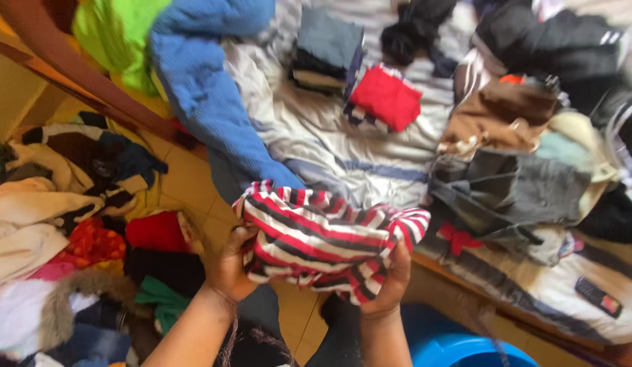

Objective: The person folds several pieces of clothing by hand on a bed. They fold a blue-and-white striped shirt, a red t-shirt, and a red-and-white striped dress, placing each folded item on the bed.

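Observation:
Both my hands hold a bunched garment with red, white and black stripes [323, 238] in front of me, over the edge of a bed. My left hand [229, 266] grips its left side from below. My right hand [389, 280] grips its lower right edge. The bed's pale striped sheet [343, 146] lies just beyond the garment.
On the bed lie a blue towel-like cloth [200, 88], a folded red item [386, 97], a stack of folded dark clothes [327, 51], brown and grey garments [506, 156] and a remote [599, 296]. A heap of clothes [71, 238] covers the tiled floor at left. A blue tub [459, 346] stands below.

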